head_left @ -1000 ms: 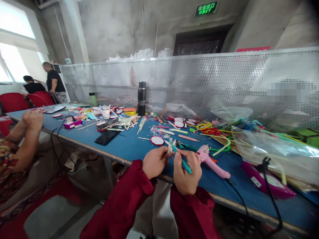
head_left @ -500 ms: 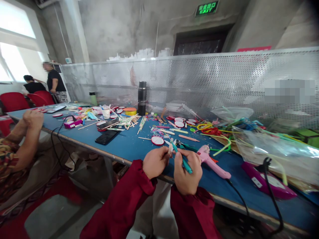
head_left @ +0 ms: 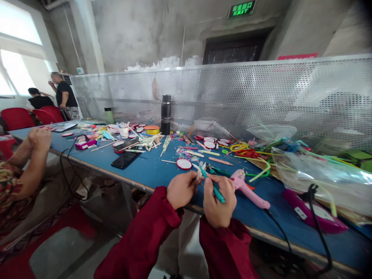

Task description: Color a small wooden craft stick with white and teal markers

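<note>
In front of me, over the table's front edge, my right hand (head_left: 220,201) is closed around a teal marker pen (head_left: 218,193), tip pointing away and to the left. My left hand (head_left: 182,190) pinches a small pale, flat strip (head_left: 199,171) between thumb and fingers. The pen's front end meets or lies very close to the strip; contact is too small to make out. A pink hot glue gun (head_left: 247,190) lies just right of my right hand. Beyond my left hand rests a round white disc with a red rim (head_left: 184,164).
A black phone (head_left: 124,159), a pile of sticks (head_left: 149,142) and a black bottle (head_left: 166,115) stand or lie to the left. Purple pouch-like object (head_left: 314,211), cables and plastic bags lie right. Another person's hands (head_left: 40,138) are at the left; a perforated metal screen (head_left: 232,97) runs behind.
My hands, the pen and the strip keep almost the same pose. In the background, the standing person has a hand raised near the head.
</note>
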